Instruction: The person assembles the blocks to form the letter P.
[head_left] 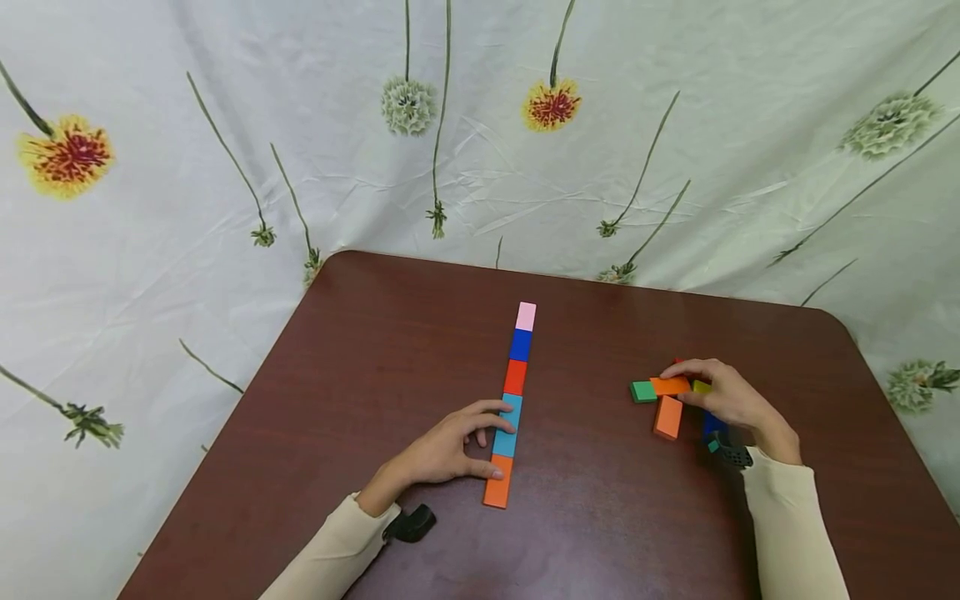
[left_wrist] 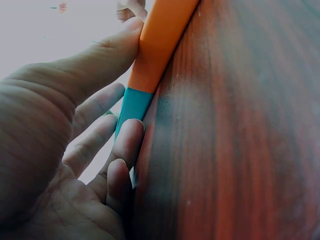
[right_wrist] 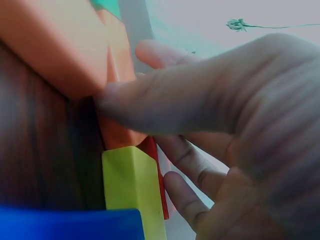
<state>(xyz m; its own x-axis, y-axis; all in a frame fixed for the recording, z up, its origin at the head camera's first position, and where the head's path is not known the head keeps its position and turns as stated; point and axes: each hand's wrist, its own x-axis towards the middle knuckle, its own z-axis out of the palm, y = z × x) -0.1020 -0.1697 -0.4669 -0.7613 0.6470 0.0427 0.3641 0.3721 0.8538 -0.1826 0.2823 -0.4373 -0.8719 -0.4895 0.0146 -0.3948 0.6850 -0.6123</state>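
Note:
A straight row of blocks lies on the table: a pink block (head_left: 527,316) at the far end, then a dark blue block (head_left: 521,344), a red block (head_left: 515,377), a light blue stretch (head_left: 505,443) and an orange block (head_left: 497,492) nearest me. My left hand (head_left: 450,446) rests along the row's left side, thumb at the orange block, loosely bent fingertips on the light blue part. At the right, my right hand (head_left: 731,398) pinches another orange block (head_left: 670,386) between thumb and finger. That block lies between a green block (head_left: 643,392) and a yellow block (right_wrist: 131,175).
A lighter orange block (head_left: 667,418) lies just in front of the pinched one. Beside the right wrist is a blue block (right_wrist: 75,224), and a red block (right_wrist: 161,187) shows partly behind. Flowered cloth (head_left: 480,167) hangs behind the table's far edge.

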